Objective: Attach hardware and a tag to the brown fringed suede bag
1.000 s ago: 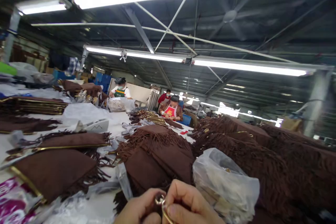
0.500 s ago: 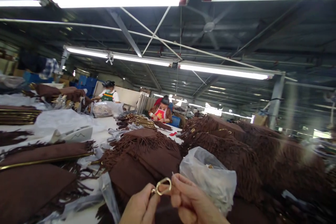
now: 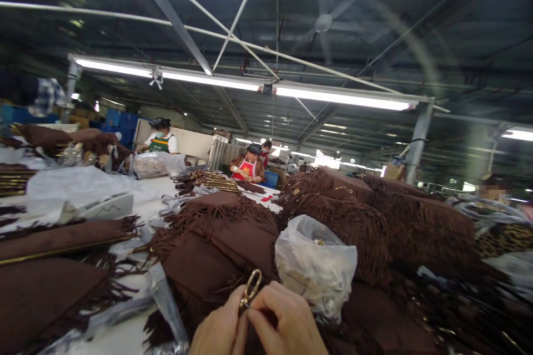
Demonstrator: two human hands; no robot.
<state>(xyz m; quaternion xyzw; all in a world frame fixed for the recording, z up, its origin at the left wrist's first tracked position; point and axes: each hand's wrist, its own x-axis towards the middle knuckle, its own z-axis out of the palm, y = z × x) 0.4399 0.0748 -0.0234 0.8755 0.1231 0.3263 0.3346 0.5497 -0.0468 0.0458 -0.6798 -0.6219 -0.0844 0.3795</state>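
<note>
At the bottom edge my left hand [image 3: 219, 330] and my right hand [image 3: 285, 324] meet, both pinching a small gold metal clasp [image 3: 251, 287] that stands up between the fingertips. Just behind the clasp lies a brown suede fringed bag [image 3: 216, 249]. To the right of my hands sits a clear plastic bag [image 3: 316, 263] with small pieces inside. My wrists are cut off by the frame.
More brown fringed bags lie at the left [image 3: 54, 266] and in a big heap at the right [image 3: 375, 222]. The white table [image 3: 145, 205] carries plastic wrappers and stacks of gold-trimmed pieces [image 3: 208, 180]. Several other people work at the far end and at the right edge.
The view has swung to the right. The gold clasp, lying flat between my fingers half a second ago, now stands upright, and my hands sit closer together.
</note>
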